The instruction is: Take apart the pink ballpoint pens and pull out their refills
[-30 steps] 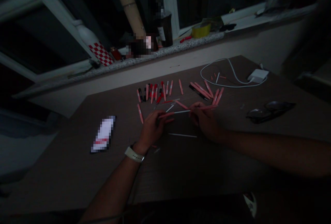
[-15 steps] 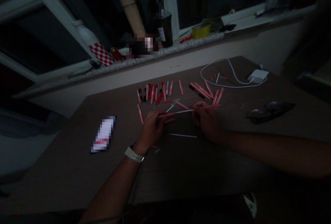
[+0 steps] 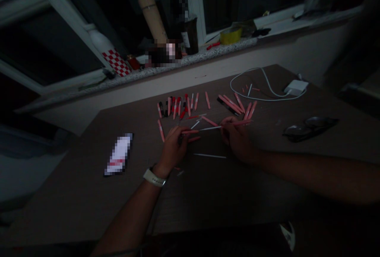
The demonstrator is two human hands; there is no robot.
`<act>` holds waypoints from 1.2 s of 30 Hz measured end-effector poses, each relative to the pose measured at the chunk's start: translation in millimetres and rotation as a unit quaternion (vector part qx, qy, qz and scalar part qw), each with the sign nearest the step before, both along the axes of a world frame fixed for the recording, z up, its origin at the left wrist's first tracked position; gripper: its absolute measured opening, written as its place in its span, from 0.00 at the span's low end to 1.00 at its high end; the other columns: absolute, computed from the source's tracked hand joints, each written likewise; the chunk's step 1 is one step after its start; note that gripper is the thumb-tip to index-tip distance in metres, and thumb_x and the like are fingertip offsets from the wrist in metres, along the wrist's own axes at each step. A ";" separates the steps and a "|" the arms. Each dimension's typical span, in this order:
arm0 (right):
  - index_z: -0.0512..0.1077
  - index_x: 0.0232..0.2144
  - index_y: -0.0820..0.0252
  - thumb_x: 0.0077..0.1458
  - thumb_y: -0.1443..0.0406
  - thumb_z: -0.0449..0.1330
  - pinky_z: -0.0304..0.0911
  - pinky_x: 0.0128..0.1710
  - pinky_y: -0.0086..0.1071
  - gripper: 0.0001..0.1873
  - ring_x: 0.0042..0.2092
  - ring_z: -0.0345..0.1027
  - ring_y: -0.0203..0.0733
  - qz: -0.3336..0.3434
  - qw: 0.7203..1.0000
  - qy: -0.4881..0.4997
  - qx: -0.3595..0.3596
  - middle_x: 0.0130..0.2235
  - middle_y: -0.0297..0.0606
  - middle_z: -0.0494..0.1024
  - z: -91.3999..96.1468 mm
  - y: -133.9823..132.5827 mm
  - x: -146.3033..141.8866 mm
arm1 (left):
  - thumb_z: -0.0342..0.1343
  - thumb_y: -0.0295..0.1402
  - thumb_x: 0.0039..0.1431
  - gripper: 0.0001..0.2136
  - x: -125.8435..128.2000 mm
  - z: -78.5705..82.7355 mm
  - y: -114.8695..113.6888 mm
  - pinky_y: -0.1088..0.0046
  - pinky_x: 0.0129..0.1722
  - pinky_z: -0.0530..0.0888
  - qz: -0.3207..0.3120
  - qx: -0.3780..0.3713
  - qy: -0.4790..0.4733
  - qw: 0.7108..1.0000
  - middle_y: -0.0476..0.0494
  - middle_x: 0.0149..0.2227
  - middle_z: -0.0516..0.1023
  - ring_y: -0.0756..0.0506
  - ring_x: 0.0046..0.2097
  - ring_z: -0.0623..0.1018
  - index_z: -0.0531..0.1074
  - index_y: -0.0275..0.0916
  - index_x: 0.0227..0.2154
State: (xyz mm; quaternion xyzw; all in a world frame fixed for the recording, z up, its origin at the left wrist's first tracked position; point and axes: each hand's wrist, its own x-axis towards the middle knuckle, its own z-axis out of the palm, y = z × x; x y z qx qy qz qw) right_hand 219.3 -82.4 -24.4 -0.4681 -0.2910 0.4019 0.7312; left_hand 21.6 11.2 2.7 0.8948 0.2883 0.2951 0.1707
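My left hand (image 3: 173, 148), with a white watch on its wrist, pinches a pink pen barrel (image 3: 190, 132). A thin white pen refill (image 3: 210, 128) runs from that barrel to my right hand (image 3: 237, 140). My right hand grips a second pink pen barrel (image 3: 239, 122), and its fingers hide the refill's far end. Several pink pens and pen parts (image 3: 178, 106) lie in loose rows just beyond my hands, among a few black pens (image 3: 227, 106). Another bare white refill (image 3: 209, 155) lies on the table below my hands.
The dark wood-grain table (image 3: 89, 170) holds a pixelated phone (image 3: 118, 154), dark glasses (image 3: 310, 128) and a white charger (image 3: 296, 87) with its looped cable (image 3: 255, 95). Behind it, a granite windowsill (image 3: 202, 56) carries bottles and a yellow tape roll (image 3: 230, 35).
My right hand has shifted slightly to the right, and a little more of the white refill shows between my hands. The items on the table have not visibly moved.
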 end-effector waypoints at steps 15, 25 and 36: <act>0.66 0.29 0.55 0.55 0.58 0.57 0.46 0.18 0.25 0.08 0.21 0.53 0.32 0.026 0.998 -0.046 -0.018 0.22 0.26 0.65 -5.4 0.2 1.4 | 0.51 0.35 0.68 0.08 -0.4 -4.4 0.4 0.65 0.45 0.73 0.016 -0.012 -0.003 1.000 0.42 0.43 0.78 0.43 0.45 0.77 0.72 0.40 0.44; 0.66 0.29 0.55 0.56 0.54 0.58 0.47 0.18 0.25 0.12 0.21 0.53 0.32 0.045 0.997 -0.066 -0.023 0.22 0.26 0.64 -8.6 1.5 3.3 | 0.52 0.35 0.68 0.07 1.9 -0.7 -3.2 0.66 0.45 0.74 0.009 -0.024 -0.001 1.000 0.43 0.42 0.80 0.44 0.44 0.78 0.72 0.39 0.43; 0.66 0.27 0.55 0.55 0.55 0.59 0.47 0.19 0.26 0.12 0.22 0.54 0.33 0.037 0.996 -0.078 -0.027 0.22 0.27 0.65 -6.0 0.0 3.2 | 0.55 0.35 0.66 0.07 -0.5 -7.9 -0.9 0.65 0.43 0.75 -0.019 -0.042 0.018 0.999 0.42 0.42 0.80 0.43 0.44 0.80 0.73 0.40 0.43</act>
